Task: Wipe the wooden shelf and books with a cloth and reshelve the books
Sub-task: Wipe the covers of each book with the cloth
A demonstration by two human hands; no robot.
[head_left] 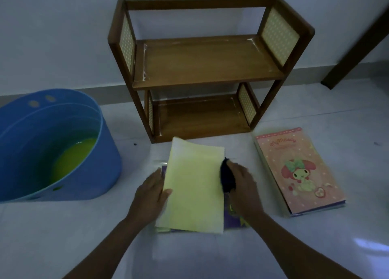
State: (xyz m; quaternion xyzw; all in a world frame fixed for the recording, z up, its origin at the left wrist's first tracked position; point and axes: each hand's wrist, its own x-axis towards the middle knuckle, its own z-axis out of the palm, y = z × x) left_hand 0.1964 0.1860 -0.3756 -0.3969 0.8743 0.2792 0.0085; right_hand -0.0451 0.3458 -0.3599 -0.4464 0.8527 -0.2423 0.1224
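Note:
A two-tier wooden shelf [202, 64] stands against the wall with both boards bare. On the floor in front of it lies a pale yellow book [193, 186] on top of a purple book [235, 219]. My left hand [149, 194] rests flat on the yellow book's left edge, thumb on the cover. My right hand [242, 186] presses a dark blue cloth [226, 176] against the book's right edge. A stack of books topped by a pink cartoon-cover book [299, 169] lies to the right.
A blue plastic tub [63, 152] holding yellow-green liquid sits on the floor at the left. A dark wooden furniture leg [357, 47] slants down at the upper right. The floor is pale and glossy, with a skirting along the wall.

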